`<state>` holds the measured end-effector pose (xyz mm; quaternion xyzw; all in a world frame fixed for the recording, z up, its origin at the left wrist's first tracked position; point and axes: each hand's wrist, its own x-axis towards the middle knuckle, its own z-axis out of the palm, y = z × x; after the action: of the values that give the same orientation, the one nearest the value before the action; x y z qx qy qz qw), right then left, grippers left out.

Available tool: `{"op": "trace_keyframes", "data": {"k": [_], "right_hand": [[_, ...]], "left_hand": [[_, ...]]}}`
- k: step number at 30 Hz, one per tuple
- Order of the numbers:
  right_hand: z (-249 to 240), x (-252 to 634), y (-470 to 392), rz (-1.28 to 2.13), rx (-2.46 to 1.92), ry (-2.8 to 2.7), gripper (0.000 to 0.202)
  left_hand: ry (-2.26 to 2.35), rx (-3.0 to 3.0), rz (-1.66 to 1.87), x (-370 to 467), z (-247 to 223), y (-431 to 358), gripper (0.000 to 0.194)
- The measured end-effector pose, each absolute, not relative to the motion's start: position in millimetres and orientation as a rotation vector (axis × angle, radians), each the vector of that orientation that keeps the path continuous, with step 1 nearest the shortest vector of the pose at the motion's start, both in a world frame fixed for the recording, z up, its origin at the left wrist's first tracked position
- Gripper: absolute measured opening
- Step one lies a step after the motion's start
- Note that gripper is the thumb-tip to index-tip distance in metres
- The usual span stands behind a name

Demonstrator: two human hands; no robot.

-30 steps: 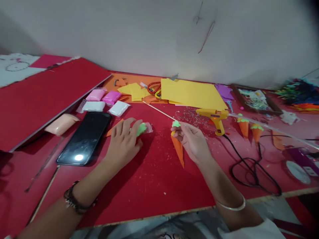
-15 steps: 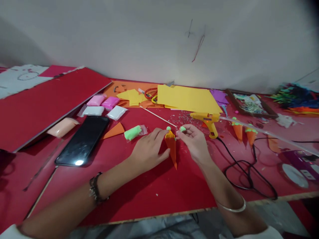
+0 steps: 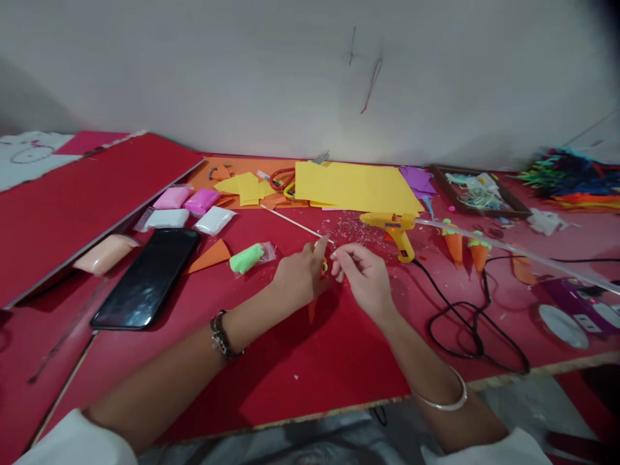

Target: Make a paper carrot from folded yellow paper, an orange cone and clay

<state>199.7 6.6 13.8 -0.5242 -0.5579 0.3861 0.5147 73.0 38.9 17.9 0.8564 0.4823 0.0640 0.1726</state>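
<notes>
My left hand (image 3: 301, 274) is closed around an orange paper cone (image 3: 312, 312), its back hiding most of it. The cone's pointed end shows below the palm, and a bit of its yellow-orange top beside the fingers. Just to the right, my right hand (image 3: 363, 276) has thumb and fingers pinched together, with a tiny pale piece at the tips; the green clay seen there earlier is mostly hidden. A thin white stick (image 3: 295, 223) lies behind both hands. Left of them sits a lump of green clay (image 3: 247, 258) in a clear wrapper.
A yellow glue gun (image 3: 394, 226) with its black cord stands to the right, near two orange cones (image 3: 454, 247) with green tops. Yellow sheets (image 3: 356, 187) and scissors (image 3: 281, 179) lie behind. At left are a phone (image 3: 148, 278) and several clay packets (image 3: 213, 221).
My left hand has turned over the cone, now covering most of it and its green ball. My right hand has shifted slightly left, and its clay piece shows less. The view has shifted a little.
</notes>
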Motion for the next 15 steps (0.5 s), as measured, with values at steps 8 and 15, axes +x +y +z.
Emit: {"op": "trace_keyframes", "data": {"k": [8,15], "right_hand": [[10.4,200.9,9.4,1.030,-1.185,-1.192,0.024],[11.7,196.9,7.6,1.143,-1.183,-1.165,0.014]], "left_hand": [[1.156,1.745,0.628,41.4,5.9,46.0,0.051],[0.826,0.775,0.795,18.5,11.0,34.2,0.031]]}}
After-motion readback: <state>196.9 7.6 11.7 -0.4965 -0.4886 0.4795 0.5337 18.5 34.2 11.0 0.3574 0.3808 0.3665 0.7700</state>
